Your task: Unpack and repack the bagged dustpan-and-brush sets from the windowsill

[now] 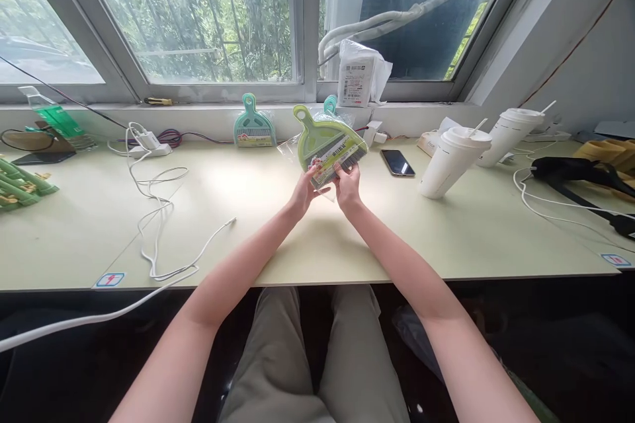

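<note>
Two bare hands meet over the middle of the pale green counter [74, 231], both closed on one item: a lime-green dustpan set [326, 142] in clear plastic wrap with a printed label band across its lower edge. Left hand [303, 190]: grip closed on the lower left corner of the package, thumb on the label. Right hand [348, 186]: grip closed on the lower right edge, fingers curled over the band. The package is held clear of the counter, tilted, its handle pointing to 11 o'clock.

Nearby stock, placed from the hands:
- Teal dustpan set [253, 124], at 10 o'clock, leaning upright against the window ledge.
- Second teal handle [330, 104], at 12 o'clock, mostly hidden behind the held package.
- White plastic parcel [358, 76] with a printed label, at 1 o'clock, on the window ledge.
- Phone [397, 162], screen dark, at 2 o'clock, flat on the counter.
- Two white lidded cups with straws, at 3 o'clock: nearer cup [452, 161], farther cup [507, 134], just beside each other.
- White charger and cable [156, 211], at 9 o'clock, looping across the counter and off its front edge.
- Black strap [575, 172], far right.
- Green items [20, 185], far left, too small to identify.
</note>
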Tool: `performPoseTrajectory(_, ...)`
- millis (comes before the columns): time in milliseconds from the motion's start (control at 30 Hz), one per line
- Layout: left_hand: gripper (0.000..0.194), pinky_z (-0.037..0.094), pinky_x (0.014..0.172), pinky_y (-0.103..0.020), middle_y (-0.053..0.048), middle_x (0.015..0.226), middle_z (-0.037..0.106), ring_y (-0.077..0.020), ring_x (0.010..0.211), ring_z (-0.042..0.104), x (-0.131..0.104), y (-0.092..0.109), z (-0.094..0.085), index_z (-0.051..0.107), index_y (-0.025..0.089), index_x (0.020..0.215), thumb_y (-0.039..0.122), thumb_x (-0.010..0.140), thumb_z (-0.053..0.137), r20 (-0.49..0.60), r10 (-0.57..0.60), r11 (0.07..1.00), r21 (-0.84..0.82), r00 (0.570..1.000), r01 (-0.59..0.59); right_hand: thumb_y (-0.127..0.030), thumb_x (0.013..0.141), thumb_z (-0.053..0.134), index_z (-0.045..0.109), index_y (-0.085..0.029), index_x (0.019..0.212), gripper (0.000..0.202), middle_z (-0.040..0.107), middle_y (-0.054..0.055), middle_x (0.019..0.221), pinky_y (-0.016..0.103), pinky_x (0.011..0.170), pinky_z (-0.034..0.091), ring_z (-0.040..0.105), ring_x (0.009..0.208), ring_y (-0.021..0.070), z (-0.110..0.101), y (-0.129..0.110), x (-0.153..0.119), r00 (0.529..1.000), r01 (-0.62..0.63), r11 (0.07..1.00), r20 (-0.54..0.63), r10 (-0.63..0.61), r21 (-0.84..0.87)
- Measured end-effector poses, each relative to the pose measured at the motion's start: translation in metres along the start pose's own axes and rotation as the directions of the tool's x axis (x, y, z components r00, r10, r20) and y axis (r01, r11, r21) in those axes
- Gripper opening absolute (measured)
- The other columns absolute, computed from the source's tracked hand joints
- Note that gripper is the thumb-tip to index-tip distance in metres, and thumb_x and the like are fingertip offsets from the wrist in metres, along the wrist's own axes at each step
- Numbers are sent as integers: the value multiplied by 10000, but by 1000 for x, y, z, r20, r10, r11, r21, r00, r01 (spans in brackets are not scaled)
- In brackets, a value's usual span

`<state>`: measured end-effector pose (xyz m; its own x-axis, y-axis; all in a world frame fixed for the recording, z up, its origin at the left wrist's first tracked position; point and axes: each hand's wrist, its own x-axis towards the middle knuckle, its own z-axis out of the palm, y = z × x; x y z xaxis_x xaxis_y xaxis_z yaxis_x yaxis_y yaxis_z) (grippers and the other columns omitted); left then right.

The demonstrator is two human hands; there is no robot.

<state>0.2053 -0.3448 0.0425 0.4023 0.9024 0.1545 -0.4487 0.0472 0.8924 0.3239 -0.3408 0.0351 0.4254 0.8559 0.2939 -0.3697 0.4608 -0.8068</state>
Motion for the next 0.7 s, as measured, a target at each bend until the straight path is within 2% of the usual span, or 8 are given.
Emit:
performPoseTrajectory(133, 466, 586, 798, -420, -91, 1210, 660, -278, 1065, 645, 4, 11, -11, 592, 216, 1158, 519, 804, 610, -60, -21, 999, 48, 998, 24, -308, 792, 653, 466, -271, 1185, 436, 649, 56, 1127, 386, 851, 593, 656, 1022, 192, 5, 5, -8, 998, -33, 999, 46, 33, 8)
performPoseTrajectory(333, 562, 600, 749, -406, -63, 1166, 647, -244, 978, 664, 9, 6, -21, 479, 248, 1182, 352, 698, 744, -75, 22, 991, 133, 997, -12, -287, 793, 632, 451, -257, 1178, 426, 633, 71, 1195, 386, 869, 586, 651, 1044, 184, 6, 20, -14, 996, -83, 996, -20, 84, 39)
performPoseTrajectory(433, 599, 606, 718, -400, -42, 1179, 615, -225, 951, 669, 10, 3, -26, 407, 274, 1186, 338, 691, 738, -97, 59, 988, 147, 994, -44, -284, 795, 619, 452, -262, 1174, 415, 645, 55, 1186, 389, 870, 589, 652, 1039, 181, 5, 23, -12, 992, -127, 991, 15, 127, 38)
performPoseTrajectory(567, 557, 607, 727, -381, -19, 1144, 601, -200, 933, 672, 12, 4, -28, 379, 279, 1129, 346, 695, 722, -104, 96, 979, 189, 990, -75, -249, 792, 566, 458, -266, 1157, 381, 668, 22, 1145, 395, 886, 588, 669, 992, 178, 2, 19, -7, 979, -197, 978, 57, 193, 63)
performPoseTrajectory(700, 543, 609, 715, -384, -19, 1155, 589, -192, 902, 675, 13, 5, -28, 358, 285, 1111, 341, 701, 709, -113, 101, 980, 183, 988, -79, -209, 764, 567, 459, -261, 1131, 386, 690, 11, 1085, 424, 910, 577, 689, 962, 188, -3, 14, -3, 962, -229, 973, 160, 222, 27)
